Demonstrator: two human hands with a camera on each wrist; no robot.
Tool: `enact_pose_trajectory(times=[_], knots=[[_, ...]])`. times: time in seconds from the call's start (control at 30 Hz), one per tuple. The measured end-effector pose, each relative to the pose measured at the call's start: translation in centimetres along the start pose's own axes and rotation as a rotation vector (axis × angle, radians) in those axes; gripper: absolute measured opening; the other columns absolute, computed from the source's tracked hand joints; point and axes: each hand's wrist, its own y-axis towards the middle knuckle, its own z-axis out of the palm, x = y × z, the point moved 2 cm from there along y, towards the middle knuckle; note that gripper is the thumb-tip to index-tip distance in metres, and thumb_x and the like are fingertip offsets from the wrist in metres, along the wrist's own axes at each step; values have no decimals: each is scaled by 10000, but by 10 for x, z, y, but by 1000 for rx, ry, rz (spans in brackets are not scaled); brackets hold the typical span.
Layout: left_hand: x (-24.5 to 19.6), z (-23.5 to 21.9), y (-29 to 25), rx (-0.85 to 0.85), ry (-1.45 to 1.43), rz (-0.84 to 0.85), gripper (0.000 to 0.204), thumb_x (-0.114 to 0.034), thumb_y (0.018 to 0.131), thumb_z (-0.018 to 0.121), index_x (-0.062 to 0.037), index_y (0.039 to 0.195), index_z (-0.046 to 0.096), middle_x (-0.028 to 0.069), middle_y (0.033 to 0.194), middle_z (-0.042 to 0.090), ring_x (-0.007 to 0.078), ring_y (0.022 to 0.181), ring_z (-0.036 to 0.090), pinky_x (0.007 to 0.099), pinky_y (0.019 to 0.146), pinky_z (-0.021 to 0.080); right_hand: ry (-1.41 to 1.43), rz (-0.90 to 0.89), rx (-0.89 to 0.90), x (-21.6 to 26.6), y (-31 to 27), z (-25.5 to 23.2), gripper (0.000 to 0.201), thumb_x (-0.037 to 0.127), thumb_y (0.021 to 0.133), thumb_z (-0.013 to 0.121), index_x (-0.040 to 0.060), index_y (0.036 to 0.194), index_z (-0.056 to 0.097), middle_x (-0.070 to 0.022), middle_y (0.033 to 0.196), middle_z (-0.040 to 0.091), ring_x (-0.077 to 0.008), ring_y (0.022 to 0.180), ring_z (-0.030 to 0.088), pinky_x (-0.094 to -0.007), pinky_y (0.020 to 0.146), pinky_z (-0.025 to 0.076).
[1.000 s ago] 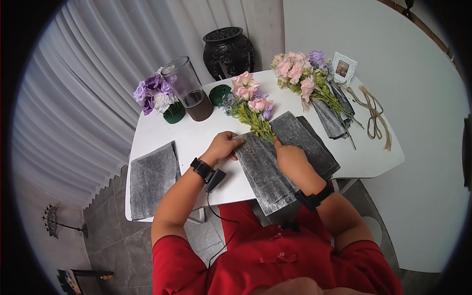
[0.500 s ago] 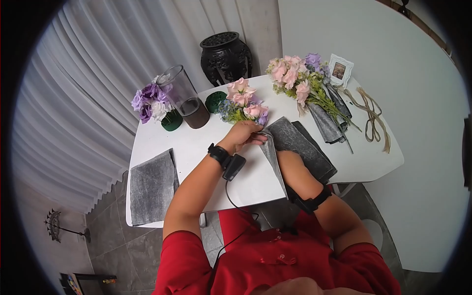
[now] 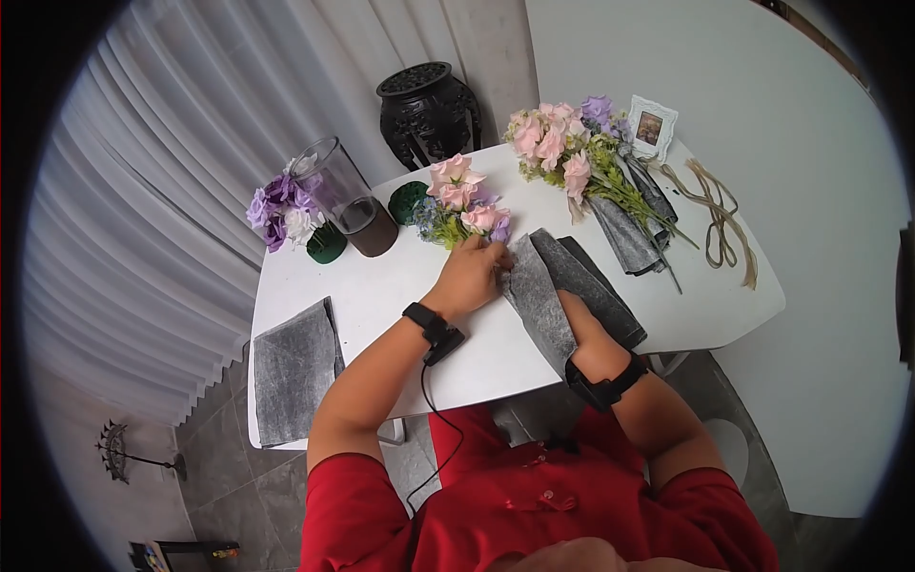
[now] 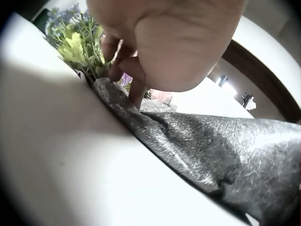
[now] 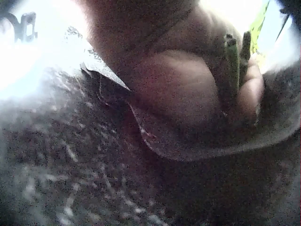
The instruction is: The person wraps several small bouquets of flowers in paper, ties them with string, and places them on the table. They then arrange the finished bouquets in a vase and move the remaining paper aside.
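Note:
A small bouquet (image 3: 462, 205) of pink and purple flowers lies on the white table (image 3: 381, 296), its stems on a stack of grey wrapping sheets (image 3: 548, 276). My left hand (image 3: 474, 272) pinches the edge of the top sheet (image 4: 188, 141) just below the blooms, with that sheet folded over to the right. My right hand (image 5: 188, 94) is hidden under the fold in the head view. In the right wrist view its fingers curl round the green stems (image 5: 231, 66) beneath the sheet.
A second bouquet (image 3: 562, 153) in grey wrap lies at the back right, beside a ribbon (image 3: 720, 214) and a photo frame (image 3: 647, 127). A glass vase (image 3: 343, 195), purple flowers (image 3: 281, 210) and green foam (image 3: 405, 200) stand at the back left. Another grey sheet (image 3: 291, 367) overhangs the front left edge.
The top sheet lay flat a second ago. My left hand has lifted its left side and folded it rightward over the stems and my right hand.

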Motion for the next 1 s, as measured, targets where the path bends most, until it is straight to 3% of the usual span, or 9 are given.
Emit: enact_pose_trajectory(times=[0.1, 0.2, 0.33, 0.5, 0.57, 0.67, 0.73, 0.9, 1.0], knots=[[14, 5, -6, -189, 176, 298, 353, 14, 713, 562, -58, 1055, 605, 119, 1116, 616, 294, 1164, 488, 408, 1016, 362, -96, -113, -46, 2, -10, -10, 230, 157, 847, 498, 46, 969, 658, -191, 935, 659, -360, 841, 636, -412, 734, 499], [24, 4, -8, -134, 173, 417, 344, -29, 741, 595, -59, 1084, 604, 81, 1188, 585, 281, 1165, 493, 414, 1027, 362, -189, -231, -91, 8, -14, -16, 237, 158, 847, 502, 48, 994, 652, -187, 953, 658, -359, 846, 633, -411, 744, 497], [21, 6, -4, -133, 234, 415, 341, -62, 740, 628, -63, 1081, 604, 64, 1179, 592, 273, 1174, 489, 409, 1011, 382, -310, -379, -141, 59, 70, -13, 252, 160, 846, 506, 50, 1027, 643, -181, 975, 657, -358, 853, 630, -410, 757, 494], [30, 15, 2, -104, 260, 378, 359, -81, 739, 627, -79, 1097, 607, 45, 1175, 599, 259, 1162, 492, 402, 1001, 376, -478, -574, -202, 30, 2, -41, 275, 162, 846, 512, 54, 1069, 633, -174, 1004, 655, -357, 861, 626, -410, 774, 490], [30, 13, 3, -96, 283, 367, 362, -86, 734, 623, -81, 1096, 610, 46, 1164, 603, 253, 1150, 494, 393, 985, 379, -298, -55, 101, -10, -46, -55, 347, 146, 904, 463, 31, 1224, 528, -153, 1035, 622, -229, 866, 632, -304, 834, 489], [27, 11, 3, -69, 293, 342, 372, -98, 718, 619, -85, 1089, 619, 50, 1144, 611, 242, 1121, 499, 375, 953, 378, -387, -69, 32, -18, -60, -94, 334, 150, 906, 477, 69, 1226, 529, -160, 912, 634, -232, 717, 636, -312, 712, 504], [23, 8, 5, -52, 273, 339, 378, -106, 706, 619, -86, 1084, 624, 52, 1134, 614, 236, 1104, 501, 366, 937, 376, -270, 410, -400, 35, -66, -127, 262, 92, 876, 517, 63, 1130, 570, -181, 755, 627, -323, 734, 634, -396, 671, 485], [23, 8, 8, -60, 296, 385, 342, -138, 694, 617, -100, 1032, 643, 40, 1051, 625, 217, 1041, 503, 374, 902, 355, -216, -127, -344, 72, -36, -65, 281, 129, 833, 588, 38, 1098, 575, -168, 889, 625, -317, 844, 605, -404, 747, 476], [23, 7, 6, -88, 313, 411, 284, -133, 710, 605, -108, 989, 652, 29, 994, 619, 211, 1014, 502, 378, 863, 360, -365, -228, -274, 70, -13, -18, 353, 150, 779, 647, 20, 1096, 567, -156, 1001, 587, -312, 972, 555, -410, 833, 442]])
